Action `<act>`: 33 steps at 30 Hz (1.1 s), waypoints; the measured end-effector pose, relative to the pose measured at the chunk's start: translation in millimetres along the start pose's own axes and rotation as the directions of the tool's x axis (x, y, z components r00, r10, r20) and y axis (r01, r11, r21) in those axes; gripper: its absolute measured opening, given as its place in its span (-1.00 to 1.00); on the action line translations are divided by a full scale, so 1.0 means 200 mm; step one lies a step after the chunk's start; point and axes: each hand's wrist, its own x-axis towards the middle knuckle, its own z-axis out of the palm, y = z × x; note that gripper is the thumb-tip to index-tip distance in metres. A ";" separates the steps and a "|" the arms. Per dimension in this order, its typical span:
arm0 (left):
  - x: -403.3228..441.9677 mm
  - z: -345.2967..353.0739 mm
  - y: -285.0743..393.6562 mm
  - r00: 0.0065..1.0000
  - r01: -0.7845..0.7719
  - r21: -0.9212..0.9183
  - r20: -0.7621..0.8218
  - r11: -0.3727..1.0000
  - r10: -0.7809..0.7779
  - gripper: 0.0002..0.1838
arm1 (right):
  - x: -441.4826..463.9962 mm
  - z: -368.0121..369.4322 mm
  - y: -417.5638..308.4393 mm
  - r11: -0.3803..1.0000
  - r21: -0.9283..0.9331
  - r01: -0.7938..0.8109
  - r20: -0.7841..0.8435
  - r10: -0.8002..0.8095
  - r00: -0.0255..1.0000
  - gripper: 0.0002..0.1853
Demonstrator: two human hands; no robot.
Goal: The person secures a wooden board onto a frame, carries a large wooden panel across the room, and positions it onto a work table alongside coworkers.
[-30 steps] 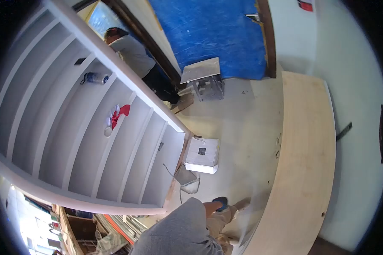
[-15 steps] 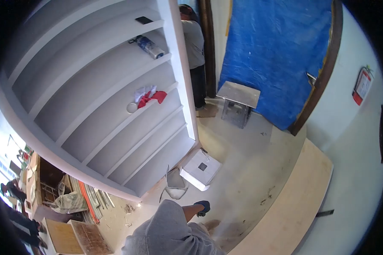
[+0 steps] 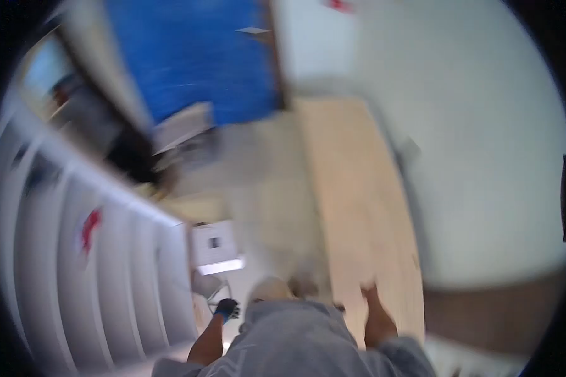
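Observation:
My left hand, in a dark and blue glove, hangs low beside the shelf unit, nearest a greyish-white bag-like thing on the floor. Motion smears its fingers, and I make out nothing held. My bare right hand reaches over the long pale wooden board. Blur hides whether it touches the board and how its fingers are set. A white box with a dark square on top sits on the floor ahead of my left hand.
White shelving runs along the left, with a red cloth on it. A small bench stands before the blue sheet over the doorway. Another person is blurred behind the shelving. A pale wall rises at right.
My view has swung right, so the shelving, box and blue sheet now lie further left. My right hand has come into view over the board; my gloved left hand appears further left.

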 end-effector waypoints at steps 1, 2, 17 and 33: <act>-0.17 0.05 0.04 0.997 -0.061 0.110 -0.037 0.992 0.065 -0.73 | 0.04 -0.01 0.09 0.998 -0.038 -0.056 -0.080 0.052 0.995 0.03; -0.06 -0.07 -0.04 0.933 -0.357 0.713 0.243 0.603 0.264 -0.73 | -0.14 -0.10 -0.04 1.000 0.013 0.009 -0.226 -0.006 0.974 0.02; -0.17 -0.07 0.57 0.950 -0.307 0.220 0.008 0.926 0.313 -0.66 | -0.08 -0.65 -0.15 0.978 0.051 -0.202 -0.336 0.207 0.919 -0.03; 0.05 -0.11 0.11 0.943 0.030 0.811 -0.217 0.584 0.253 -0.26 | 0.83 -0.71 -0.15 0.920 0.365 0.142 -0.676 0.157 0.720 -0.20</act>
